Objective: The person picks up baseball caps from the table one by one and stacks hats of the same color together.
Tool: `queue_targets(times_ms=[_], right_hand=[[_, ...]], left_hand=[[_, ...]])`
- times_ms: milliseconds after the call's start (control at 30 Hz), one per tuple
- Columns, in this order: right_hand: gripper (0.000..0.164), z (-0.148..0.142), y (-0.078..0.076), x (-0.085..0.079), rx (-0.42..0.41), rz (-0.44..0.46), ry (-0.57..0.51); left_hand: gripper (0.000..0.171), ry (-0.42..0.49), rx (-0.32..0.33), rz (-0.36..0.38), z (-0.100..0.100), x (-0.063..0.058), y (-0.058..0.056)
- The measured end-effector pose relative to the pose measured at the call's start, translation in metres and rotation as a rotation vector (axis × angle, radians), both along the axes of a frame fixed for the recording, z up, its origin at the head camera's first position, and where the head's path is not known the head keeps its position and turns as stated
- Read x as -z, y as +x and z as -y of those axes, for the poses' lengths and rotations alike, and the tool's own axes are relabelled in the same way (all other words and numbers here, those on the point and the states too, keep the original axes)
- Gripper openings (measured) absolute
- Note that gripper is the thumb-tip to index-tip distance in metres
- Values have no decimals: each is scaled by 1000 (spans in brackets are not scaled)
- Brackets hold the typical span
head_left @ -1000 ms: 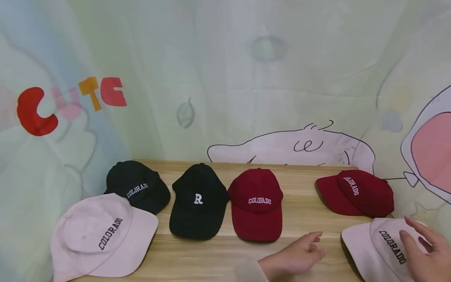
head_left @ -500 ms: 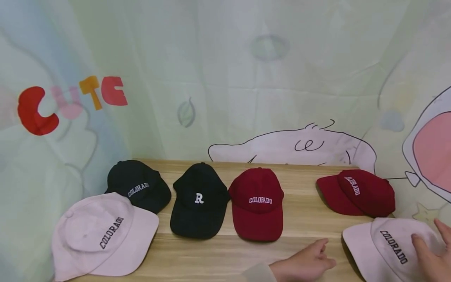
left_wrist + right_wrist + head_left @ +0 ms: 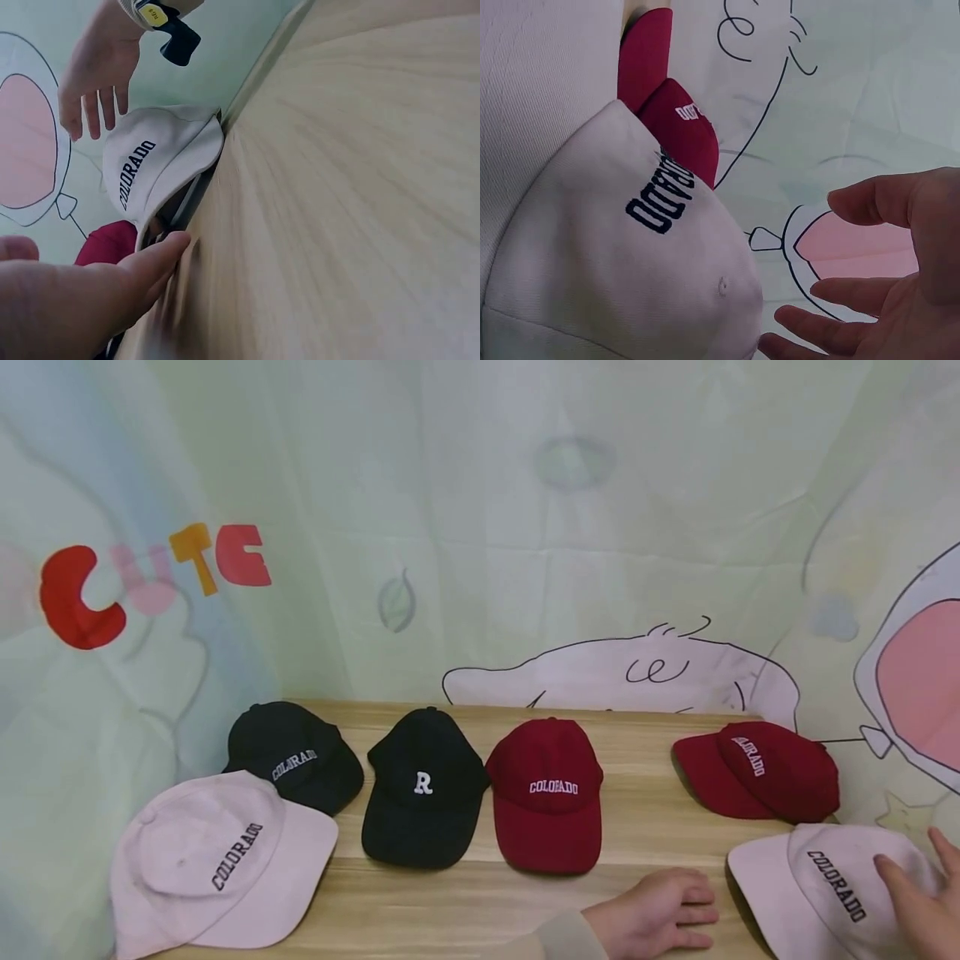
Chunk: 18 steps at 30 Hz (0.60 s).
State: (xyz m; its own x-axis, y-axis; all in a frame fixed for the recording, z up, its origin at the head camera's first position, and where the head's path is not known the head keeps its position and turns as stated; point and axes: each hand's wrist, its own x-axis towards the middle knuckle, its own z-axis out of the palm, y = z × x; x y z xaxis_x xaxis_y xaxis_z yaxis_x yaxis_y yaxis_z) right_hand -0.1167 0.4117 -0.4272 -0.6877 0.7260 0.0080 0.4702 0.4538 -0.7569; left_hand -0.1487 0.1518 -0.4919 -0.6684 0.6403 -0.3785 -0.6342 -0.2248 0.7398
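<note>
A white cap (image 3: 832, 893) lettered COLORADO lies at the front right, brim toward the left. Over its crown my right hand (image 3: 926, 906) hovers with spread fingers; in the right wrist view the lowest fingertip of that hand (image 3: 885, 289) comes close to the crown, and I cannot tell whether it touches. Left of the brim, my left hand (image 3: 660, 914) is held low over the table, fingers extended and holding nothing. The left wrist view shows the thumb of my left hand (image 3: 90, 292) near the white cap's brim (image 3: 184, 165). Behind the white cap sits a red cap (image 3: 757, 768).
Along the wooden table (image 3: 645, 827) stand another red cap (image 3: 547, 793), a black cap (image 3: 423, 789) with an R, a black COLORADO cap (image 3: 292, 756) and a second white cap (image 3: 217, 860) at the left. A printed curtain (image 3: 480, 543) encloses the table's back and sides.
My left hand has moved slightly right toward the white cap, its fingers now spread out. The right hand has shifted a little rightward over the crown. The caps have stayed put.
</note>
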Motion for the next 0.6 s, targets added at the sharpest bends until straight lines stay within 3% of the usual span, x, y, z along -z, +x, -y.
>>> queue_targets(times_ms=[267,600], right_hand=[[78,-5,-6,1,39,167,10],[80,-16,-11,12,-5,169,20]], left_hand=[[56,78,-12,72,-8,6,-4],[54,111,-4,78,-16,13,-8]])
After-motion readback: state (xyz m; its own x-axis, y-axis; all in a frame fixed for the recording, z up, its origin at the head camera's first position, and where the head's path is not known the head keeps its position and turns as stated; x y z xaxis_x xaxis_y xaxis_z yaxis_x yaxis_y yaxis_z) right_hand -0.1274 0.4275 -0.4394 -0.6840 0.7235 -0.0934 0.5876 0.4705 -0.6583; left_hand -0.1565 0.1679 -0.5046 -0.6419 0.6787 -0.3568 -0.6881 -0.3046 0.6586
